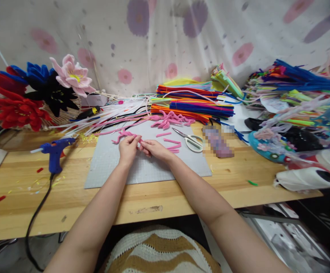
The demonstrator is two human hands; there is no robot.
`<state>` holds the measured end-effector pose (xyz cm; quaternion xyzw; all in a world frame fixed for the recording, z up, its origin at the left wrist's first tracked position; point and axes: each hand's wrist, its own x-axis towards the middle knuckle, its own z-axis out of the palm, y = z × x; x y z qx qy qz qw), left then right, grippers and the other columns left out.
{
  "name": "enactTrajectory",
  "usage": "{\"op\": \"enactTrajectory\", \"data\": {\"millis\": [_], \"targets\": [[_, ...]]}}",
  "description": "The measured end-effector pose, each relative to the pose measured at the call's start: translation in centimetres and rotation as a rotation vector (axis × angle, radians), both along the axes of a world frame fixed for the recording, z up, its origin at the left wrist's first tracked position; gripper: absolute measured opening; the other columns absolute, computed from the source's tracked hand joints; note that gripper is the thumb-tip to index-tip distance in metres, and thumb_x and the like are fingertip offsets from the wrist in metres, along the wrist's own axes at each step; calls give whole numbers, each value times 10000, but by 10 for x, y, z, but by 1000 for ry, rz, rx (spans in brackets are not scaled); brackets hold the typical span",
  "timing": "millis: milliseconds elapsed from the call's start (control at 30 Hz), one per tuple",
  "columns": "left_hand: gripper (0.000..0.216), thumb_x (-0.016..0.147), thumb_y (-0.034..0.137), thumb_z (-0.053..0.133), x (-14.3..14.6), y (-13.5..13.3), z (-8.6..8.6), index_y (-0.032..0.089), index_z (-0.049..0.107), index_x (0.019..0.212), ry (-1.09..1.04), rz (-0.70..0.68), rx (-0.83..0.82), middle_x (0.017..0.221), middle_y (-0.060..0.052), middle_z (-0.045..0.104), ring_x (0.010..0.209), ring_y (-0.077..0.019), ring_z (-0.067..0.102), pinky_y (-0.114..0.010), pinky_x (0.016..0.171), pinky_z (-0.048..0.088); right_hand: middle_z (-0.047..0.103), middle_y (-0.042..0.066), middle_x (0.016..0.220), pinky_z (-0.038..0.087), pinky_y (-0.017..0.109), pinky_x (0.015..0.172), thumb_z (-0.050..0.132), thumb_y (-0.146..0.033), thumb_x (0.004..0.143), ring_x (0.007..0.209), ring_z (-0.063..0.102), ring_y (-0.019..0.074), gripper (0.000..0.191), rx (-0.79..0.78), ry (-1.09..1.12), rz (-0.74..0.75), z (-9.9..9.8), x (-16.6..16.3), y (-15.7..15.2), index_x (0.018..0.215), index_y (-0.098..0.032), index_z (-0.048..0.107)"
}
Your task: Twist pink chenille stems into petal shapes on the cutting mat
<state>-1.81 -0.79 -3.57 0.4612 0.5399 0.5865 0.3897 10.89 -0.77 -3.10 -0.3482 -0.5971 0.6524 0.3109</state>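
Both hands meet over the grey cutting mat point(105, 167). My left hand point(128, 149) is closed on a bundle of pink pipe cleaners point(124, 134), whose curled ends stick out above the fingers. Close beside it, my right hand point(154, 148) pinches at the same pink piece; its far end is hidden by the fingers. Short cut pink pipe cleaners point(173, 144) lie to the right of the hands. Scissors with pale handles point(192, 142) rest next to them. Behind is a heap of bent pink pipe cleaners point(169, 119).
A blue hot glue gun point(55, 153) stands at left, its cord hanging off the table. Fuzzy flowers point(72, 76) fill the back left. Bundles of coloured pipe cleaners point(193, 108) line the back. At right are a decorated blue round piece point(267, 148) and a white roll point(304, 179).
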Motion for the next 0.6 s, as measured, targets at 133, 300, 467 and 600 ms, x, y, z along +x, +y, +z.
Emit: {"op": "enactTrajectory", "data": {"millis": [133, 300, 467, 600], "targets": [[303, 640, 415, 660, -1, 1, 6, 126, 684, 727, -118, 2, -86, 501, 39, 503, 432, -55, 426, -182, 417, 353, 507, -31, 510, 332, 180, 433, 437, -405, 837, 443, 463, 63, 293, -90, 8, 23, 1, 1, -1, 716, -146, 502], [431, 625, 516, 648, -5, -2, 14, 106, 661, 756, -301, -209, -184, 570, 0, 553, 496, -77, 502, -189, 451, 404, 509, -37, 500, 334, 180, 434, 481, -399, 812, 431, 463, 59, 276, -147, 78, 3, -3, 5, -1, 717, -142, 513], [341, 648, 444, 662, -2, -6, 8, 127, 578, 557, -150, -395, -198, 447, 8, 507, 423, -86, 479, -215, 468, 396, 463, -50, 498, 325, 181, 444, 460, -425, 820, 434, 436, 52, 307, -60, 82, 24, -7, 6, 1, 708, -143, 507], [349, 646, 427, 663, -1, -2, 3, 131, 551, 499, -134, -236, -120, 463, 12, 516, 439, -71, 465, -202, 476, 378, 452, -56, 535, 329, 181, 449, 447, -454, 818, 444, 413, 48, 314, -2, 68, -3, -6, 6, 1, 748, -152, 500]]}}
